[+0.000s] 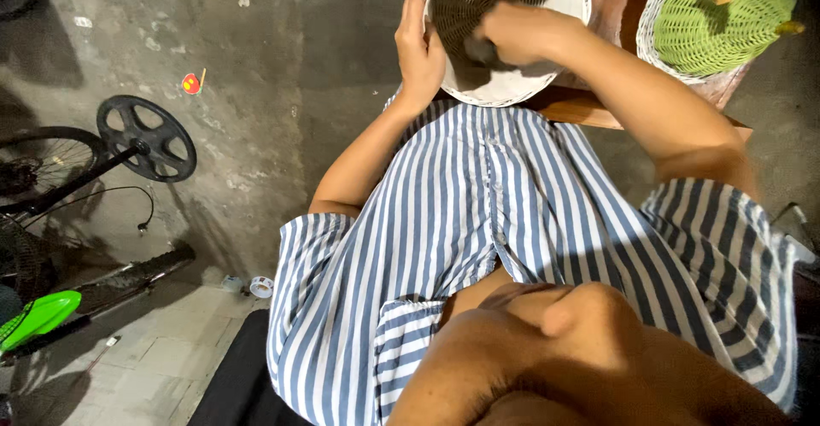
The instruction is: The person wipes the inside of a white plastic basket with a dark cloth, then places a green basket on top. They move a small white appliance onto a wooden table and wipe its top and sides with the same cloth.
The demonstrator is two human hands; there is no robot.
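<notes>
Woven white basket [512,33] sits at twelve o'clock on the wooden desk [581,108]. Left hand [420,46] clasps its outer rim at nine o'clock, grip closed on the wall. Right hand [523,35] reaches inside, curled around a dark object [480,52], kind unclear. Second basket holding green mesh [717,20] stands at two o'clock, just beside.

A green woven basket [713,24] sits right; bicycle wheels [147,138], tape roll [261,287] lie left.
</notes>
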